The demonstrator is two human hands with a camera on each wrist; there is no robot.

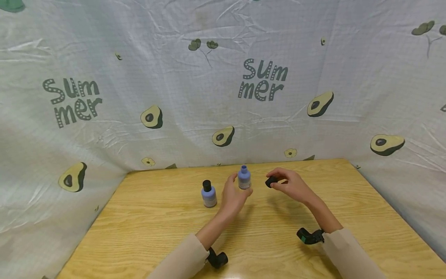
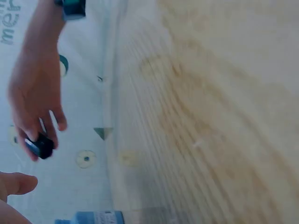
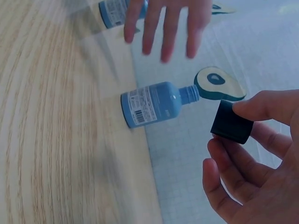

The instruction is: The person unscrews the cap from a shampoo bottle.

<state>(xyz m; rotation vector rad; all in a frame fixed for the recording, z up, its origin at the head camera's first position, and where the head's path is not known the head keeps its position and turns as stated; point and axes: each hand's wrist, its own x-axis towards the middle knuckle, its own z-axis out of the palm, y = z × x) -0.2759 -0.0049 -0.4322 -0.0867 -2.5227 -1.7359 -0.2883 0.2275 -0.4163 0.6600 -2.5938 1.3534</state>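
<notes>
An uncapped blue bottle stands upright near the back of the wooden table. My left hand is just left of it with its fingers straight and spread, and holds nothing; the right wrist view shows a gap between those fingers and the bottle. A second blue bottle with a black cap on stands further left. My right hand hovers to the right of the open bottle and pinches a black cap between thumb and fingers.
A white cloth printed with avocados and "Summer" hangs behind and along both sides of the table. Bare wood stretches from the bottles to the near edge. Black wrist cameras sit on both forearms.
</notes>
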